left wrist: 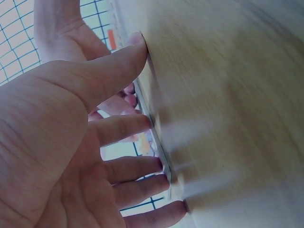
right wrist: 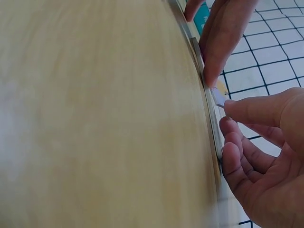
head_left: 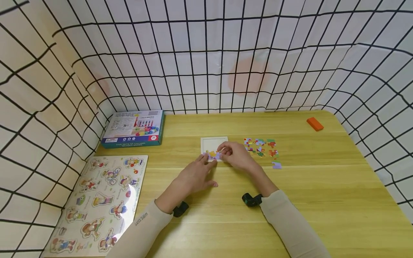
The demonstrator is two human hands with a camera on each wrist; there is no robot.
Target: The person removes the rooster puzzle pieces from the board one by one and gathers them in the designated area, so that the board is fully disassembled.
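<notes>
A small white puzzle tray (head_left: 214, 139) lies on the table, with several colourful jigsaw pieces (head_left: 211, 154) along its near side. My left hand (head_left: 197, 173) has its fingers straight, their tips at the tray's near edge. In the left wrist view the thumb (left wrist: 118, 66) of that hand stands apart from the fingers. My right hand (head_left: 237, 154) is at the tray's right side, pinching a pale purple puzzle piece (right wrist: 219, 97). The right thumb shows at the piece's edge in the right wrist view, while the other fingers curl below it.
Loose puzzle pieces (head_left: 259, 142) lie in rows right of the tray, with a single purple piece (head_left: 276, 165) nearer me. An orange block (head_left: 314, 124) sits at the far right. On the left are a boxed set (head_left: 132, 129) and a large picture board (head_left: 96, 200). Black-grid netting (head_left: 206, 64) surrounds the table.
</notes>
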